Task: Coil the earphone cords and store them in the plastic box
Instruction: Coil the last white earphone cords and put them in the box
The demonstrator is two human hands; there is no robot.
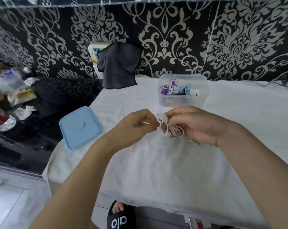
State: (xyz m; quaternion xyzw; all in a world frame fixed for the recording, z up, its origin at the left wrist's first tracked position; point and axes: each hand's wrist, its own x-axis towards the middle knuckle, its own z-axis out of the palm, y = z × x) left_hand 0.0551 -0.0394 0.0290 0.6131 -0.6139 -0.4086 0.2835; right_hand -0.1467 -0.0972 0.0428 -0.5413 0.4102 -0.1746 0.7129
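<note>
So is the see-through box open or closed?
Open. The plastic box has no top on; its blue lid lies flat on the white cloth, apart.

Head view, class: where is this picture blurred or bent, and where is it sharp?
Head view: the far left edge with the plastic bottles is smeared; the wide lens bows the patterned wallpaper's top border; the clear plastic box, light blue square lid and both hands coiling the white earphone cord are fairly sharp.
</note>
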